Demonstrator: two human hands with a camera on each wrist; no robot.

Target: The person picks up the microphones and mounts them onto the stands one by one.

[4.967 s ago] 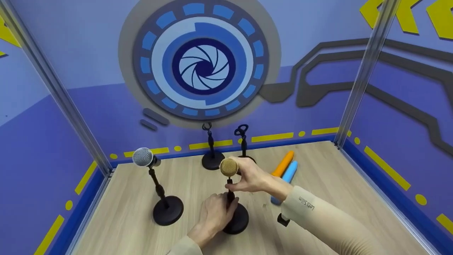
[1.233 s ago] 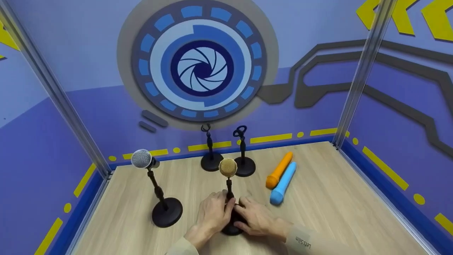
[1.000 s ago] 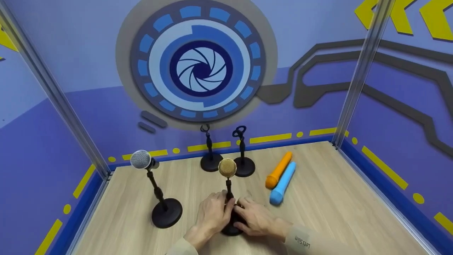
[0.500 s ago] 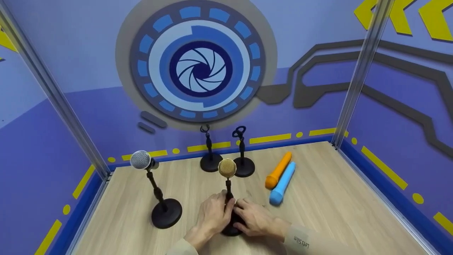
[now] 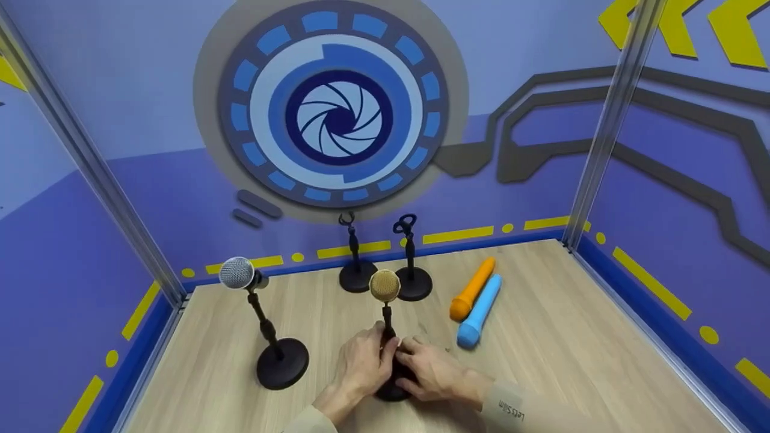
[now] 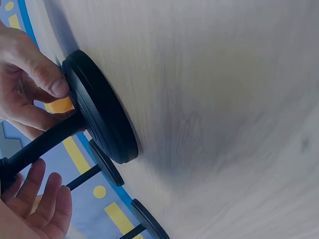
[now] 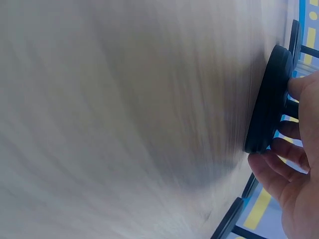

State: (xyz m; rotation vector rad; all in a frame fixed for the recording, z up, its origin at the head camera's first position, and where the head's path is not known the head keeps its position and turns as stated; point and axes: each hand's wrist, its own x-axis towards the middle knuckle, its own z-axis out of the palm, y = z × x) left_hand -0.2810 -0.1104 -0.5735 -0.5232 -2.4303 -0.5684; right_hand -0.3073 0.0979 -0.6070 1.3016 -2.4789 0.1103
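Note:
A gold-headed microphone [image 5: 385, 285] sits upright on a black desktop microphone stand [image 5: 388, 314] at the front middle of the table. My left hand [image 5: 364, 364] grips the pole of this stand from the left, its fingers [image 6: 47, 204] loosely curled round it in the left wrist view. From the right, my right hand [image 5: 436, 370] holds the round base [image 7: 269, 102], thumb on its upper face and fingertips at its edge. Much of the base is hidden by the hands in the head view. To the left, a silver-headed microphone [image 5: 237, 273] is mounted on another black stand [image 5: 283, 364].
Two black stands, the left one [image 5: 357, 276] and the right one [image 5: 413, 284], stand at the back without microphones. An orange microphone [image 5: 473, 288] and a light blue microphone [image 5: 479, 313] lie side by side on the wooden table [image 5: 571, 337], right of the hands. Patterned panels enclose the table.
Since five seconds ago, my right hand has let go of the gold microphone and come down to the stand's base. My left hand keeps its grip on the pole. Over the last second both hands stay put.

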